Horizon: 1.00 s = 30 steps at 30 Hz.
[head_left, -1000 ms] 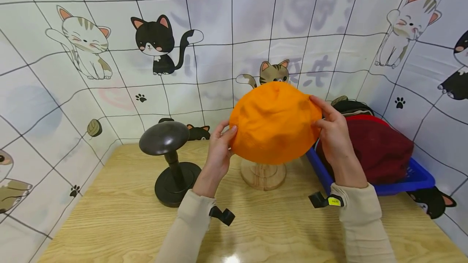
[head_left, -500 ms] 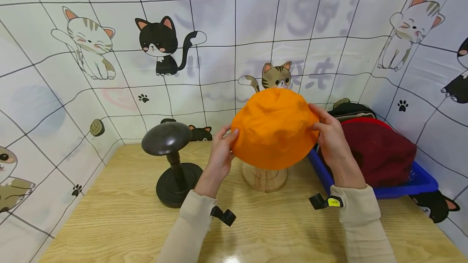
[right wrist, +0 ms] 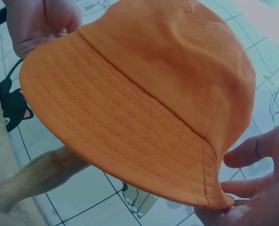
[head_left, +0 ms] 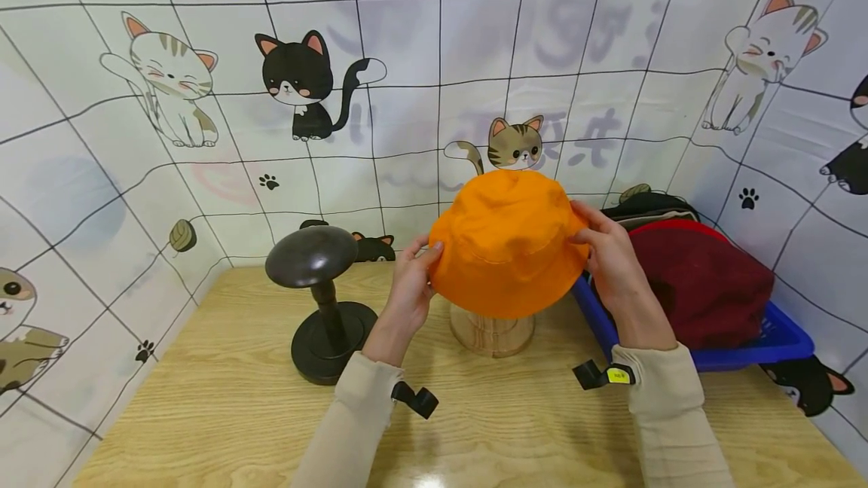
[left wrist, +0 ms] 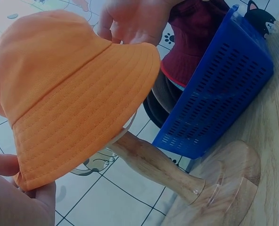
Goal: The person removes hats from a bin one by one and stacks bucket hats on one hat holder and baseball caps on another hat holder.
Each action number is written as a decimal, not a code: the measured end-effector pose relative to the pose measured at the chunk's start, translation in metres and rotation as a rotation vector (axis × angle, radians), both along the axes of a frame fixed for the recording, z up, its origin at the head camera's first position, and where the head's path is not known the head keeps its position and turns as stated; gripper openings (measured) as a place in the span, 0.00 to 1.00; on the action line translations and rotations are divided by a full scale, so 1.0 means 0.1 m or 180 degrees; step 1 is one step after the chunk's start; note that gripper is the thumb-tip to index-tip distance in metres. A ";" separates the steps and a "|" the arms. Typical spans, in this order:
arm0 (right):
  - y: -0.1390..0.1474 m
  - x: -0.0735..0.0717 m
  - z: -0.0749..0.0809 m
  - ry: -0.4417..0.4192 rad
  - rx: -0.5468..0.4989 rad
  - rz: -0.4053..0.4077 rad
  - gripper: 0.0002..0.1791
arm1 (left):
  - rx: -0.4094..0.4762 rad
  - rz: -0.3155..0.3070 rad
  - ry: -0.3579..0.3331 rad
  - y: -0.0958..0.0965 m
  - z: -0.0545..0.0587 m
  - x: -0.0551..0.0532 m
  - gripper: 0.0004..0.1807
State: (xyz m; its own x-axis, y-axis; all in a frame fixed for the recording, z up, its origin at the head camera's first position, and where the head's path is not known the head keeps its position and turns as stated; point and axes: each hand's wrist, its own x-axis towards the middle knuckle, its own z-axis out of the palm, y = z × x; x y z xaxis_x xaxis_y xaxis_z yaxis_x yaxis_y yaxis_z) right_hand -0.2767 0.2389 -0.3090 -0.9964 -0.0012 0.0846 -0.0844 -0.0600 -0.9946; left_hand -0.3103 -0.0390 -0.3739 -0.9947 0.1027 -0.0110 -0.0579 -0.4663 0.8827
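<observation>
An orange bucket hat [head_left: 508, 243] sits crown up over the top of a light wooden hat stand [head_left: 493, 333]; the stand's top is hidden inside it. My left hand [head_left: 411, 285] pinches the brim at its left side, thumb on the upper face. On the opposite side my right hand [head_left: 617, 269] pinches the brim between thumb and fingers. The left wrist view shows the stitched brim [left wrist: 92, 117] sloping down, with the stand's turned stem [left wrist: 153, 162] coming out below. From the right wrist view the crown [right wrist: 177, 61] looks slightly creased.
A black hat stand [head_left: 325, 307] with a domed top stands on the wooden table [head_left: 237, 428] at left. At right, a blue basket [head_left: 732, 356] holds a dark red hat [head_left: 698, 285] and other dark hats. A cat-print cloth [head_left: 407, 36] hangs behind.
Both hands have brought the hat down onto the wooden stand, and its crown has tipped from facing me to upright. The grip on the brim is kept.
</observation>
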 end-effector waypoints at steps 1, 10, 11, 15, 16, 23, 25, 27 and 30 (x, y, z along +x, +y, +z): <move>0.00 0.00 -0.01 -0.0011 0.0007 0.0000 0.36 | 0.0003 0.0005 -0.0007 0.00 0.00 0.00 0.10; 0.01 -0.04 -0.06 -0.0166 0.0077 0.0000 0.37 | 0.0006 0.0075 -0.0148 0.02 -0.01 -0.03 0.09; 0.01 -0.04 -0.07 -0.0185 0.0084 0.0008 0.37 | 0.0004 0.0075 -0.0163 0.02 -0.01 -0.03 0.09; 0.01 -0.06 -0.10 -0.0234 0.0167 0.0057 0.36 | 0.0025 0.0079 -0.0207 0.02 -0.02 -0.04 0.09; 0.02 -0.07 -0.10 -0.0240 0.0194 0.0071 0.36 | 0.0031 0.0079 -0.0218 0.01 -0.02 -0.05 0.09; 0.02 -0.08 -0.11 -0.0278 0.0337 0.0109 0.35 | 0.0005 0.0080 -0.0267 0.00 -0.02 -0.04 0.07; 0.01 -0.07 -0.11 -0.0282 0.0360 0.0107 0.35 | -0.0001 0.0086 -0.0273 -0.01 -0.02 -0.04 0.08; 0.02 -0.08 -0.11 -0.0281 0.0372 0.0107 0.35 | -0.0006 0.0087 -0.0274 -0.01 -0.03 -0.04 0.09; 0.02 -0.08 -0.12 -0.0297 0.0405 0.0118 0.35 | -0.0018 0.0090 -0.0289 -0.02 -0.03 -0.05 0.09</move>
State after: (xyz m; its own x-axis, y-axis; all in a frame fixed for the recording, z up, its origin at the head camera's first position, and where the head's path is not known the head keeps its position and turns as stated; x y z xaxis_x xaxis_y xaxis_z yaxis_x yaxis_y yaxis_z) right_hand -0.2847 0.2407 -0.3206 -0.9990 -0.0429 -0.0113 0.0085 0.0654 -0.9978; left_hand -0.3151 -0.0414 -0.3772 -0.9920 0.0744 -0.1016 -0.1246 -0.4640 0.8770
